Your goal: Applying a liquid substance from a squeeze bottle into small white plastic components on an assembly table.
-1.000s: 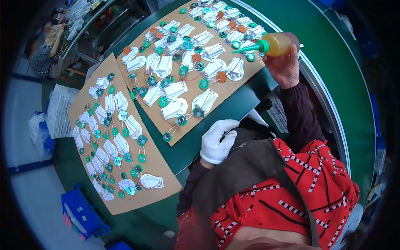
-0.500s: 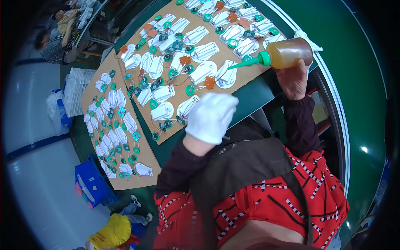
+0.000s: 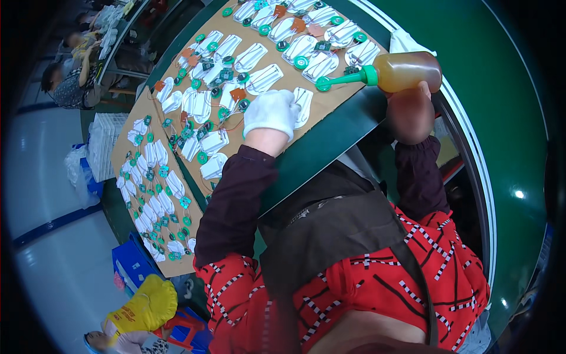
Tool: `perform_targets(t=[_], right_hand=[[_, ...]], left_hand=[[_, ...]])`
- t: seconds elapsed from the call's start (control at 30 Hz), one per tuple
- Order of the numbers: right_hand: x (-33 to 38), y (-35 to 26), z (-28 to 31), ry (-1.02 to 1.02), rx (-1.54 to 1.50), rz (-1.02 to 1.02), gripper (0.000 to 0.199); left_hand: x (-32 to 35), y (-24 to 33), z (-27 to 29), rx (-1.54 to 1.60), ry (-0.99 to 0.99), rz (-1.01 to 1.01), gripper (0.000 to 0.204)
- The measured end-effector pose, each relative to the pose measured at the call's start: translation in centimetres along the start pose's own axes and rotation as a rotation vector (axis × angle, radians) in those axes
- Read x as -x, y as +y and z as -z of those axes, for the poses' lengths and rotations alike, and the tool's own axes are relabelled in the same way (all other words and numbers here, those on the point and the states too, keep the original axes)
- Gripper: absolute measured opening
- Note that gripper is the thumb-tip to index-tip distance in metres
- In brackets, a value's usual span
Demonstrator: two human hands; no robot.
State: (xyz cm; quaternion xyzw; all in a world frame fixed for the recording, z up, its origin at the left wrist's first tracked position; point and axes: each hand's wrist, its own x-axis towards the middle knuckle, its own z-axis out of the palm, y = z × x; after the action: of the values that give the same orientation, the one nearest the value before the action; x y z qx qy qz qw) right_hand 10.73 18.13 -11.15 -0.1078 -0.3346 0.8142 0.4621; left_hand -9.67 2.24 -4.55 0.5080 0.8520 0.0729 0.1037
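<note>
My left hand (image 3: 271, 112), in a white glove, rests fingers down on a brown cardboard sheet (image 3: 330, 100) covered with several white plastic parts (image 3: 263, 78), green discs and small circuit boards. It lies on or beside a white part (image 3: 303, 106) near the sheet's front edge; whether it grips one I cannot tell. My right hand (image 3: 410, 112) holds an amber squeeze bottle (image 3: 401, 72) with a green nozzle, lying sideways, its tip (image 3: 323, 84) just above the sheet beside the gloved hand.
A second cardboard sheet (image 3: 127, 153) with more white parts and green discs lies to the left on the green table (image 3: 501, 118). A blue crate (image 3: 132, 265) and a yellow bag (image 3: 144, 304) sit on the floor. Other people sit at the far left.
My left hand has moved up from near my body onto the cardboard sheet. The bottle in my right hand stays raised, nozzle toward the parts. The view has tilted.
</note>
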Motion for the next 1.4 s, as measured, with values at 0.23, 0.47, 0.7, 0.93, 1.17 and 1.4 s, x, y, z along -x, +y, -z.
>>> perform_targets(t=[0.23, 0.47, 0.7, 0.93, 1.17, 1.4], right_hand=[[0.0, 0.3, -0.8, 0.003, -0.005, -0.008, 0.056], [0.6, 0.3, -1.2, -0.05, 0.096, 0.029, 0.055], [0.2, -0.4, -2.1, -0.137, 0.25, 0.002, 0.059], [-0.4, 1.2, -0.9, -0.014, -0.079, -0.051, 0.065], [0.9, 2.5, -3.0, 0.054, -0.401, -0.237, 0.058], [1.3, 1.5, -3.2, 0.073, -0.37, -0.205, 0.057]], left_hand=[[-0.5, 0.2, -0.3, -0.246, -0.01, -0.053, 0.014], [-0.7, -0.8, -1.2, -0.186, 0.187, -0.101, 0.012], [-1.7, -2.3, -0.8, -0.033, 0.032, -0.133, 0.017], [-2.7, -2.7, 0.0, 0.036, 0.01, -0.258, 0.02], [-3.7, -2.0, 0.7, -0.104, -0.083, -0.291, 0.029], [-4.9, -2.9, 0.9, -0.23, 0.033, -0.513, 0.019]])
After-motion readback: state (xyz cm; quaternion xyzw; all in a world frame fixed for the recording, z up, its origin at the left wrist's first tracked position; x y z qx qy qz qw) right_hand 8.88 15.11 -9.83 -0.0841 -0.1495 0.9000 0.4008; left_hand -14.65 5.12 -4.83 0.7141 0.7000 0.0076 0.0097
